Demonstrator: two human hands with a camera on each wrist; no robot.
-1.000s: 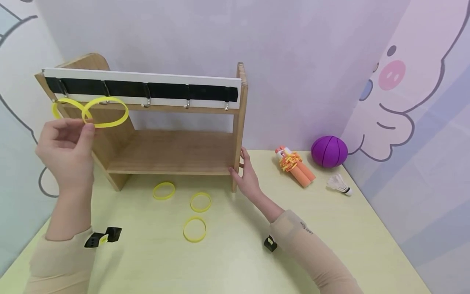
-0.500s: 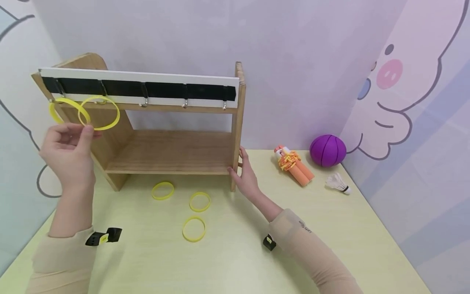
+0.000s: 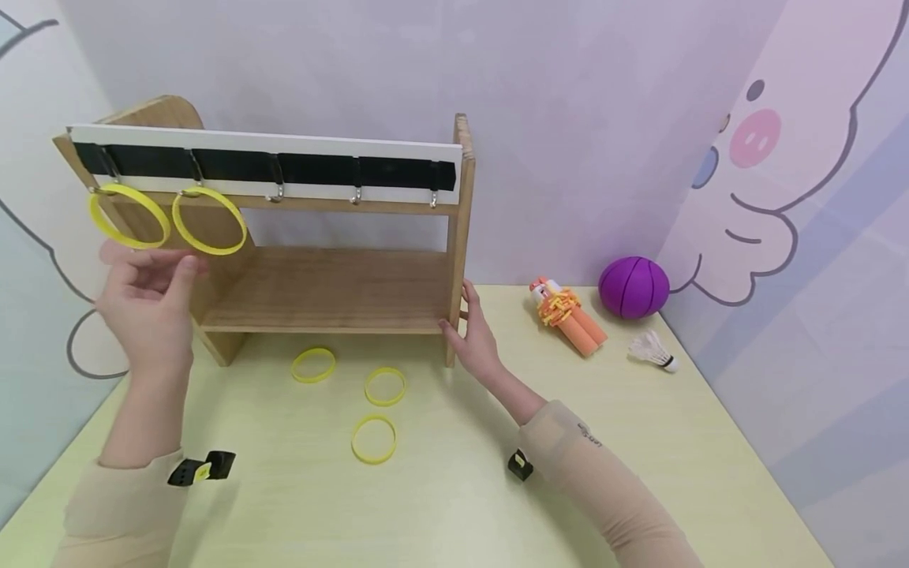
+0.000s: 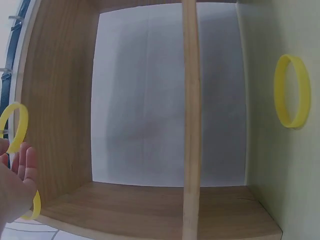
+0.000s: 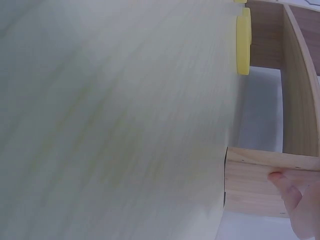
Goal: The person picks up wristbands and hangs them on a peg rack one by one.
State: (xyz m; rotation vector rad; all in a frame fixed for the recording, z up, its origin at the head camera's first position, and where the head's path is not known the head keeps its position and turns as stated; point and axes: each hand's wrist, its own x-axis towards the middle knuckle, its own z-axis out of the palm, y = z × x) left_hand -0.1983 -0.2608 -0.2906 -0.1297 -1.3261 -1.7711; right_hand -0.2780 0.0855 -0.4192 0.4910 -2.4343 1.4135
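Two yellow rings hang side by side on the left hooks of a wooden shelf (image 3: pixel 341 288): the leftmost ring (image 3: pixel 162 229) and the second ring (image 3: pixel 241 237). Just below the second ring is my left hand (image 3: pixel 152 308), fingers loosely bent and apparently free of it; in the left wrist view, its fingertips (image 4: pixel 30 157) are close to that ring's lower edge. My right hand (image 3: pixel 477 343) grips the shelf's right side panel, thumb on the front edge (image 5: pixel 282 182) and fingers around the outer side. Three more yellow rings, one of them the nearest ring (image 3: pixel 374 460), lie on the table.
A white strip with a black band (image 3: pixel 312 169) along the shelf's top carries several metal hooks. On the right of the table (image 3: pixel 639 442) are an orange figure (image 3: pixel 568 317), a purple ball (image 3: pixel 634 289) and a shuttlecock (image 3: pixel 652 351). Walls stand behind and beside.
The second ring has gone from my left fingers to hanging on the second hook. My left hand has moved slightly down and right. The right hand keeps its grip on the shelf.
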